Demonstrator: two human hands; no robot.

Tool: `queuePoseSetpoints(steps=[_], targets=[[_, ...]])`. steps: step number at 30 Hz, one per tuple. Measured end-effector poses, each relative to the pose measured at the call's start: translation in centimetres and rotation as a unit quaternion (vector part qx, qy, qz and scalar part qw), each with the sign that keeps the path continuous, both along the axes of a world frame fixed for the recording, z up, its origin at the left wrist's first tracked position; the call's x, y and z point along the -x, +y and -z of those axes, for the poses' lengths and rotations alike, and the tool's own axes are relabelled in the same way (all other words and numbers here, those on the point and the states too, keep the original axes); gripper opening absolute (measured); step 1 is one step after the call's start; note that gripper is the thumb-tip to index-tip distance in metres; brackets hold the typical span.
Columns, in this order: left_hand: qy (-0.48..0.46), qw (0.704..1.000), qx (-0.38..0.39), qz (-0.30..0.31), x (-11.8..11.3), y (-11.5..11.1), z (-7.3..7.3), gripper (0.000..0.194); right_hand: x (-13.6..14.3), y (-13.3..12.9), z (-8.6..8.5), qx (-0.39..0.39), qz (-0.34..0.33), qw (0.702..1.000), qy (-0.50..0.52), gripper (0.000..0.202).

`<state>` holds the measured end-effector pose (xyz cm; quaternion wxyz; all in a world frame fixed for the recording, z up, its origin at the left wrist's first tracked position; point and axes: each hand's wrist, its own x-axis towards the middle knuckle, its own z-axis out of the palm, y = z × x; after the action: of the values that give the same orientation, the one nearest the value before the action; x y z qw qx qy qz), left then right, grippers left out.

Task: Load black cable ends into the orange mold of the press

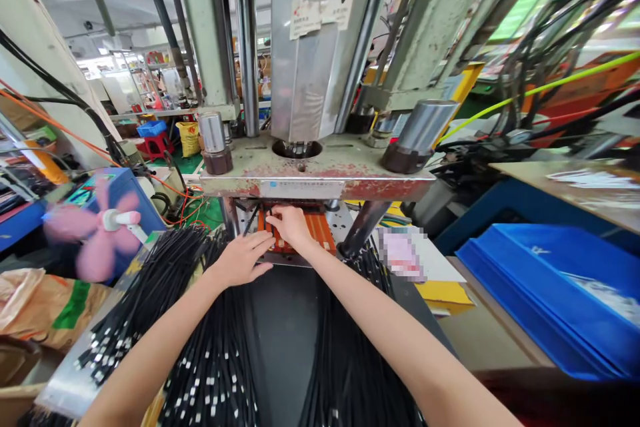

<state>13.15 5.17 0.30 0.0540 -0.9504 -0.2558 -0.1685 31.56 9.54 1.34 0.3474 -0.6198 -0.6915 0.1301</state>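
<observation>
My right hand (290,224) reaches between the press columns, fingers pinched at a thin black cable over an orange grooved mould (316,225). Only a short dark bit of that cable shows at the fingertips. Beside it, my left hand (244,257) lies palm down at the mould's front left edge, fingers stretched out and thumb apart. Bundles of black cables with silvery plug ends spread over the dark worktop (283,340): the left bundle (213,347) under my left forearm, the right bundle (345,347) partly hidden by my right forearm.
The press's heavy plate (320,167) hangs just above my hands, between metal columns. A pink fan (103,220) stands at the left. To the right are a blue bin (540,300) and a sheet of paper (440,257) on a yellow item. Hoses run at both sides.
</observation>
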Motion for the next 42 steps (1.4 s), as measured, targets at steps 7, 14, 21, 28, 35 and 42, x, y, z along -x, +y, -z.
queuePoseSetpoints(steps=[7,14,21,28,35,42], targets=[[0.019,0.985,0.141,-0.1,-3.3,3.8,-2.5,0.053,-0.8,0.4,-0.6,0.021,0.089,0.994,-0.055,0.017],[-0.028,0.957,0.22,-0.185,-7.1,9.8,-2.2,0.05,-0.2,-3.5,-0.6,0.046,0.05,0.989,-0.131,0.024],[-0.075,0.949,0.194,-0.236,-4.2,5.2,-0.4,0.052,-5.4,-7.1,0.1,-0.013,0.053,0.993,-0.108,0.021],[-0.02,0.924,0.199,-0.327,-0.7,-2.8,3.3,0.027,-11.3,-14.6,4.4,0.239,0.123,0.907,-0.325,0.039],[-0.058,0.928,0.231,-0.286,-0.3,-3.0,1.3,0.014,-10.1,-15.5,3.1,0.116,0.138,0.974,-0.139,0.025],[-0.302,0.879,0.359,-0.087,-2.4,-5.9,-5.4,0.016,-3.3,-16.6,-2.4,0.029,-0.121,0.974,0.19,0.01]])
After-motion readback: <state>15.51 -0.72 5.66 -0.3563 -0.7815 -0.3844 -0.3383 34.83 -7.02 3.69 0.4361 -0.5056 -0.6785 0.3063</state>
